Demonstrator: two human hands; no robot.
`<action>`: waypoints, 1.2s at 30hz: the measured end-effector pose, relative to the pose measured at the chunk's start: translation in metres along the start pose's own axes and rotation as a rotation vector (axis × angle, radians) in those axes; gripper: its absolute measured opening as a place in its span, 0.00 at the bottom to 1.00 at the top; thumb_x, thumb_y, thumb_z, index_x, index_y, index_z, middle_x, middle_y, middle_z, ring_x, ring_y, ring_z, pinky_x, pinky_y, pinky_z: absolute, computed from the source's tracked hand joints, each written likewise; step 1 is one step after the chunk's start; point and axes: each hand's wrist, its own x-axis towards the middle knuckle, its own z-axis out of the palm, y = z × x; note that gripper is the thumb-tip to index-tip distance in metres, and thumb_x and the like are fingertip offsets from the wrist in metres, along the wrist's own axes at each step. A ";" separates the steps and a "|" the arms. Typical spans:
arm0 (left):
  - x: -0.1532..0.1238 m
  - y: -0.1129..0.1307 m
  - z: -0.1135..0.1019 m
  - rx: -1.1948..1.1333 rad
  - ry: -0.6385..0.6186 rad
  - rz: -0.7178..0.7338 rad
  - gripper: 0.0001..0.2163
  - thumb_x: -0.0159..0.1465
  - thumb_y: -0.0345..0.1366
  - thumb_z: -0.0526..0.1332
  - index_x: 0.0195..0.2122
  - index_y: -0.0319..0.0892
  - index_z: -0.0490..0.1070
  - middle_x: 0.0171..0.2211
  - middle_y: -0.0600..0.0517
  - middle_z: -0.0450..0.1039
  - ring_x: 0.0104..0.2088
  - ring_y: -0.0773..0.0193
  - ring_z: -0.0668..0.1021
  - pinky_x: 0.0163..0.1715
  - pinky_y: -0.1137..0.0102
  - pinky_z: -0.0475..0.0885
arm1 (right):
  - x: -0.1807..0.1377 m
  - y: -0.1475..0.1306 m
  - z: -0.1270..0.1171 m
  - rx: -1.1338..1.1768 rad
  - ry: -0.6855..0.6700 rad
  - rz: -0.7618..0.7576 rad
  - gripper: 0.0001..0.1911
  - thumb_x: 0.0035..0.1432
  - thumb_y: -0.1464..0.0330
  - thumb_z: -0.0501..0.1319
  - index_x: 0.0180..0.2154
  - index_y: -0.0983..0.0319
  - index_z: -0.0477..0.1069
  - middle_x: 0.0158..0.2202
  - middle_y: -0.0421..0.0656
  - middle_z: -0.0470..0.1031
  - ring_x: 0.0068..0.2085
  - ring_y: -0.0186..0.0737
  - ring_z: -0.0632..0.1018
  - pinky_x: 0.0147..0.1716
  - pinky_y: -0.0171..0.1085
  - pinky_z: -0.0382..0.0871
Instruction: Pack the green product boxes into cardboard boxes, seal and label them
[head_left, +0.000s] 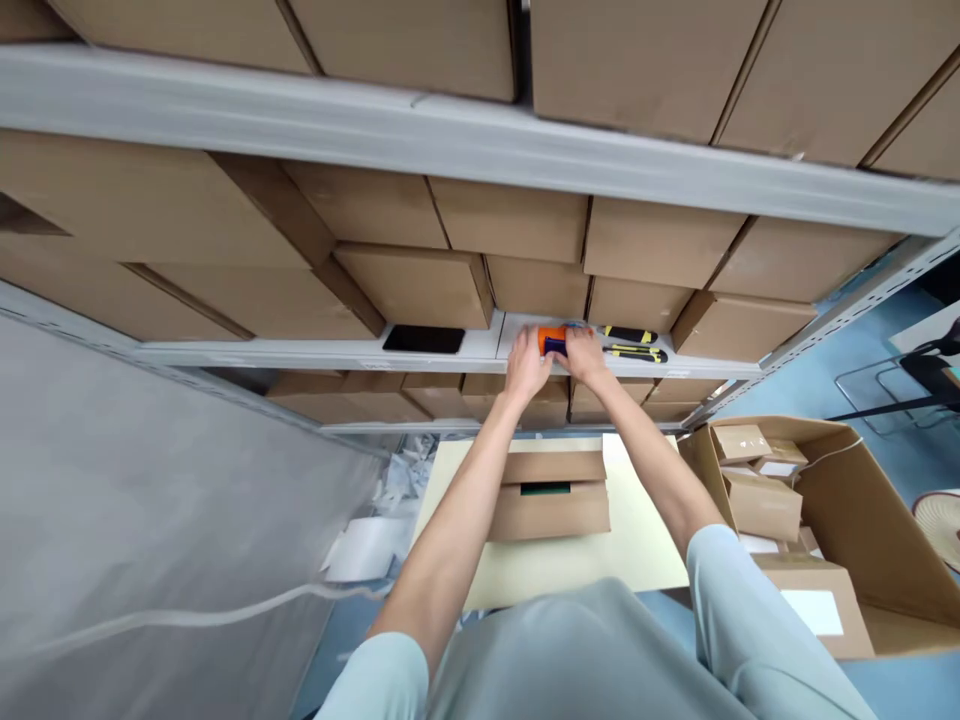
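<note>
On the shelf ahead, both of my hands are closed around an orange and dark blue tape dispenser [553,338], mostly covered by fingers. My left hand [527,362] grips its left side, and my right hand [584,353] its right. Just right of my right hand lie yellow and black utility knives [630,334]. A black phone [424,340] rests flat on the shelf, left of my left hand. Below my forearms, a brown cardboard box [551,510] with a gap between its top flaps sits on a pale yellow table [457,560].
Cardboard boxes [510,215] fill the grey metal rack [450,125] above and behind the shelf. At right stands a large open carton [892,560] with several smaller boxes inside. Crumpled paper [405,475] and a white cable [247,608] are at left, beside a grey wall.
</note>
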 end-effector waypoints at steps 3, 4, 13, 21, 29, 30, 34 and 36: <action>-0.007 -0.004 0.006 -0.028 -0.029 0.024 0.33 0.69 0.30 0.64 0.75 0.33 0.63 0.79 0.27 0.59 0.78 0.34 0.67 0.77 0.42 0.66 | 0.004 -0.007 0.003 -0.036 -0.038 0.059 0.28 0.74 0.60 0.68 0.64 0.73 0.73 0.62 0.66 0.81 0.65 0.63 0.76 0.69 0.56 0.64; -0.010 -0.005 0.008 -0.041 -0.029 0.025 0.34 0.68 0.29 0.65 0.76 0.34 0.62 0.80 0.28 0.57 0.79 0.34 0.66 0.77 0.42 0.66 | 0.003 -0.009 0.002 -0.045 -0.038 0.073 0.27 0.74 0.61 0.68 0.65 0.73 0.73 0.63 0.66 0.80 0.65 0.62 0.76 0.70 0.55 0.64; -0.065 -0.010 -0.013 -0.190 0.049 0.068 0.35 0.70 0.32 0.64 0.79 0.39 0.61 0.80 0.34 0.61 0.82 0.42 0.63 0.82 0.44 0.59 | -0.065 -0.006 -0.007 -0.004 0.026 -0.029 0.21 0.78 0.67 0.62 0.64 0.74 0.72 0.60 0.66 0.81 0.62 0.60 0.79 0.67 0.53 0.69; -0.226 -0.014 -0.068 -0.294 0.127 -0.006 0.24 0.74 0.44 0.67 0.69 0.46 0.74 0.66 0.41 0.80 0.67 0.48 0.79 0.67 0.50 0.78 | -0.240 -0.009 0.026 0.235 0.151 -0.162 0.18 0.81 0.56 0.59 0.58 0.62 0.74 0.48 0.57 0.85 0.49 0.60 0.84 0.53 0.57 0.81; -0.293 0.010 -0.091 -0.240 0.164 0.045 0.13 0.78 0.42 0.64 0.59 0.46 0.82 0.53 0.44 0.86 0.55 0.51 0.84 0.61 0.51 0.79 | -0.311 -0.043 0.032 0.268 0.116 -0.191 0.18 0.79 0.56 0.60 0.60 0.60 0.74 0.49 0.56 0.85 0.48 0.60 0.84 0.52 0.58 0.81; -0.295 0.010 -0.093 -0.232 0.159 0.062 0.13 0.78 0.41 0.64 0.58 0.46 0.82 0.52 0.45 0.86 0.54 0.52 0.84 0.60 0.52 0.79 | -0.313 -0.046 0.031 0.263 0.122 -0.199 0.18 0.79 0.57 0.59 0.60 0.60 0.73 0.49 0.56 0.85 0.49 0.60 0.84 0.52 0.58 0.81; -0.300 0.009 -0.105 -0.224 0.150 0.098 0.11 0.78 0.40 0.64 0.56 0.47 0.84 0.51 0.46 0.87 0.53 0.53 0.84 0.58 0.53 0.79 | -0.317 -0.055 0.027 0.260 0.139 -0.253 0.17 0.80 0.59 0.59 0.60 0.62 0.73 0.49 0.56 0.85 0.49 0.60 0.84 0.52 0.58 0.81; -0.303 0.009 -0.111 -0.233 0.145 0.102 0.11 0.79 0.39 0.63 0.56 0.47 0.84 0.51 0.46 0.87 0.53 0.53 0.84 0.58 0.53 0.79 | -0.319 -0.058 0.025 0.253 0.132 -0.269 0.18 0.80 0.58 0.59 0.61 0.62 0.73 0.49 0.57 0.85 0.50 0.60 0.84 0.53 0.58 0.80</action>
